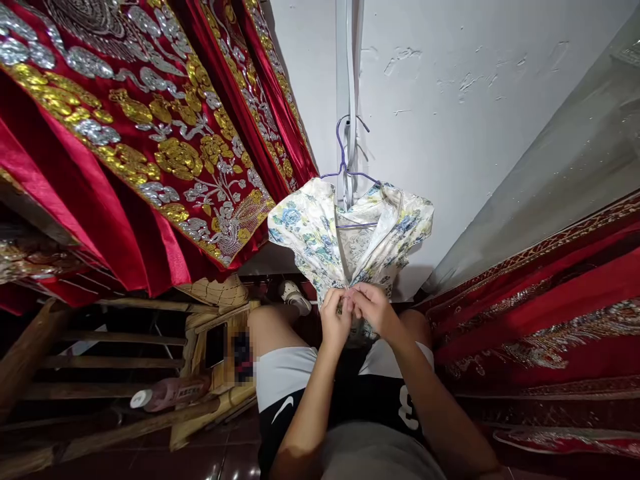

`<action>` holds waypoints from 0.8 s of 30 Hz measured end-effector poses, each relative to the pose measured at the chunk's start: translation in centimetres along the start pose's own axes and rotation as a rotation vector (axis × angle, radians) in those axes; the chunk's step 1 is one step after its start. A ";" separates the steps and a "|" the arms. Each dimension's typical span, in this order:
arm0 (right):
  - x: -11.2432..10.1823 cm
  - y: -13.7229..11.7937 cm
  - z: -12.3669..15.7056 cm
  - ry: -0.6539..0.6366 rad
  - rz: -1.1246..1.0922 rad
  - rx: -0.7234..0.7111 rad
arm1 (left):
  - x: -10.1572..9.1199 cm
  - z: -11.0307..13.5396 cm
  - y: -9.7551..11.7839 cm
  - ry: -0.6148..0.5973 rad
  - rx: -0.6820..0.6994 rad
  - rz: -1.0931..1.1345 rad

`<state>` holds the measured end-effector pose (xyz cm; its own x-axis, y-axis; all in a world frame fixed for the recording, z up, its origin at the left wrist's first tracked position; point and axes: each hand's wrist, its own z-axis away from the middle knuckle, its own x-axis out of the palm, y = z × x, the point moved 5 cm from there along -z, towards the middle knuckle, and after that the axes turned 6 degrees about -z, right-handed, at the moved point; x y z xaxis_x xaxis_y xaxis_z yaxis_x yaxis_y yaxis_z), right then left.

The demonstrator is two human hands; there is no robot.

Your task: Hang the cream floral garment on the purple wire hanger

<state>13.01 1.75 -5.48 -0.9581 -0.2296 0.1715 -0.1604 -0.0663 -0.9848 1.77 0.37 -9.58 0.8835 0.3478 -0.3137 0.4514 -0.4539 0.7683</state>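
A white blouse (320, 240) with blue and yellow flowers hangs on a purple wire hanger (343, 150) in front of me. My left hand (336, 319) pinches the blouse's front edge just below the open neckline. Right beside it, my right hand (371, 307) is closed on the same front edge, its fingertips meeting those of the left. Whatever small part of the cloth lies between the fingertips, perhaps a fastening, is hidden by them. The blouse's lower part hangs down behind both hands, between my knees.
Red cloth with gold and silver embroidery (180, 160) hangs at the left, more red embroidered cloth (550, 333) at the right. A wooden bench (110, 363) stands at my left with a white-capped bottle (170, 393). Behind the hanger is a white wall (440, 100).
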 end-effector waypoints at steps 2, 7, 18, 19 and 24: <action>-0.6 -1.9 -1.5 -0.011 0.011 0.042 | 0.4 0.1 0.0 0.018 0.038 -0.036; -1.5 -10.6 -6.2 0.084 -0.057 -0.051 | 2.0 2.0 -0.6 0.013 0.106 -0.036; -0.2 -15.5 -7.2 0.074 -0.089 -0.296 | 0.4 -3.5 1.0 -0.167 0.124 0.039; -0.4 -15.1 -7.2 0.075 -0.073 -0.310 | -0.7 -5.5 2.0 -0.101 0.145 0.051; -0.6 -14.5 -6.7 0.078 0.006 -0.382 | -4.7 -15.0 8.1 0.060 0.335 -0.019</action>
<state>14.30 9.39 8.50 -0.9721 -0.1534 0.1777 -0.2176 0.3045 -0.9273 -0.62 7.36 6.44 0.8703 0.4015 -0.2854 0.4923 -0.6879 0.5333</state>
